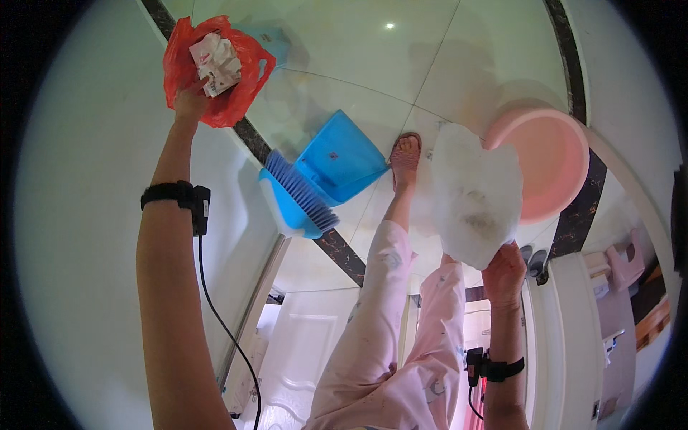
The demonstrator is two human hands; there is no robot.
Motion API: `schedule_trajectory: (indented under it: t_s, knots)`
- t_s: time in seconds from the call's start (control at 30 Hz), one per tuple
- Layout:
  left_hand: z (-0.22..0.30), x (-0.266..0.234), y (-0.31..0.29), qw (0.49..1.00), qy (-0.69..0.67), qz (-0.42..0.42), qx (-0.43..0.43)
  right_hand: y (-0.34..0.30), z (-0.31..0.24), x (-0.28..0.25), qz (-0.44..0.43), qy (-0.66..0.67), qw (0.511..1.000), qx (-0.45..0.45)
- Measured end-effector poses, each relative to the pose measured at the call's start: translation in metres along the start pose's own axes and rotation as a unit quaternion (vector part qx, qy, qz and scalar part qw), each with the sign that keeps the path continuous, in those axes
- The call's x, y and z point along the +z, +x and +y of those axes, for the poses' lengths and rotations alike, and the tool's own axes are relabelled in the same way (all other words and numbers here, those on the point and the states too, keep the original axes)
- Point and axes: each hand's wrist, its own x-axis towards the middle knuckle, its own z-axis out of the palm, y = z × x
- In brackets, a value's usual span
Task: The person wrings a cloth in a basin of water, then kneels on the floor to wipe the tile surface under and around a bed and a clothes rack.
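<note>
My left hand point(190, 102) reaches to the near side of a red plastic bag point(252, 89). Its fingers curl against crumpled white paper point(217, 57) in the bag's mouth; the fingertips are partly hidden. On the right, my right hand point(505, 274) is closed on the near edge of a thin white sheet point(469, 168), which looks like a cloth or wipe. Grey dirty smudges mark the middle of that sheet. It hangs spread out above the floor, overlapping the left side of a pink basin point(548, 165) in this view.
A blue dustpan point(337, 158) lies mid-floor, beside a blue broom head point(290, 197) with purple-blue bristles. My sandalled foot point(406, 154) stands next to the dustpan. A light blue object point(272, 49) sits behind the bag. Dark shoes point(536, 262) rest near the right doorway.
</note>
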Motion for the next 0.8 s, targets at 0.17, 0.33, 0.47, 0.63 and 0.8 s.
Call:
schedule_trajectory:
  t_s: [0.17, 0.33, 0.47, 0.63, 0.8]
  knots:
    - [0.043, -0.040, -0.010, 0.916, -0.318, -0.101, -0.225, 0.005, -0.001, 0.003, 0.032, -0.023, 0.999, 0.004]
    - [0.109, -0.084, -0.001, 0.843, -0.343, -0.162, -0.381, 0.003, -0.001, 0.003, 0.027, -0.035, 0.999, -0.024]
    - [0.118, -0.081, -0.014, 0.997, -0.040, 0.033, -0.053, 0.004, 0.007, 0.010, 0.017, -0.163, 0.986, -0.026]
    - [0.317, -0.101, -0.061, 0.649, -0.695, -0.301, -0.081, -0.011, 0.004, 0.034, 0.020, -0.656, 0.702, -0.277]
    - [0.486, -0.197, -0.108, 0.216, -0.814, -0.500, -0.201, -0.040, 0.019, 0.018, -0.087, -0.758, 0.581, -0.284]
